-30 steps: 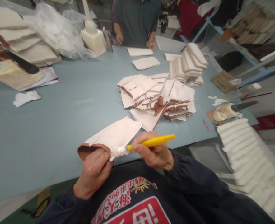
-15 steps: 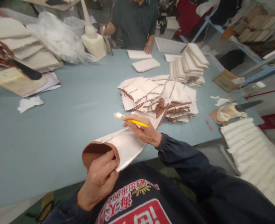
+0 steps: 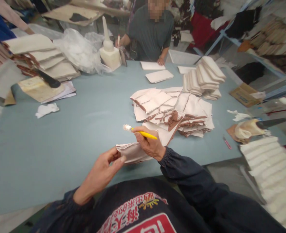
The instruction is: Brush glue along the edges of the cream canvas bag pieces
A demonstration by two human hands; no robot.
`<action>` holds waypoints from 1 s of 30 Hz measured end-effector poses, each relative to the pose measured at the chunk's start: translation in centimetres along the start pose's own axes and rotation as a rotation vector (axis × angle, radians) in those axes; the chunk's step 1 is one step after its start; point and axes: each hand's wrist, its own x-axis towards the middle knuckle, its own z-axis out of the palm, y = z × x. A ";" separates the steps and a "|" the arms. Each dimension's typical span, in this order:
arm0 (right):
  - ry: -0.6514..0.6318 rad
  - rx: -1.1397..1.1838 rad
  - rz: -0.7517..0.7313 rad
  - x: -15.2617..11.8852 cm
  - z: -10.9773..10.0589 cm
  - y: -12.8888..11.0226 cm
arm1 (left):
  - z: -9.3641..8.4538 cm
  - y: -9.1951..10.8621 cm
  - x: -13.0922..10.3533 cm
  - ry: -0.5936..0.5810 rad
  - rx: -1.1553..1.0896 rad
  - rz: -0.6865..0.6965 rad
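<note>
My left hand grips the near-left end of a pale fabric piece, thumb on its face and fingers tucked behind the edge. The piece lies flattened along the table's near side. Closed round a yellow brush, my right hand rests over the right end of the same piece. The brush's whitish bristles point left, above the table. Just beyond my right hand lies a pile of pale pieces with brown edges; one with brown trim reaches toward my wrist.
A person stands across the blue-grey table, one hand by flat white pads. Stacked pads are at the back right. A glue-like bottle, plastic bag and white scrap are left; a pink-handled tool lies right.
The fabric piece's open, brown-lined end has been flattened and turned away from me. My left hand has moved from inside that opening to its edge. The view has shifted, showing more on the left.
</note>
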 end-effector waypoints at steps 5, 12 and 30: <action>0.142 0.047 0.070 1.2 -0.7 0.3 | -0.2 1.1 2.5 0.098 -0.033 -0.032; 0.055 0.210 -0.208 3.9 -5.2 -4.9 | -1.3 3.4 3.2 0.088 -0.049 -0.039; -0.103 0.047 -0.312 7.0 -2.4 -4.5 | -0.8 2.8 3.0 -0.053 -0.376 -0.224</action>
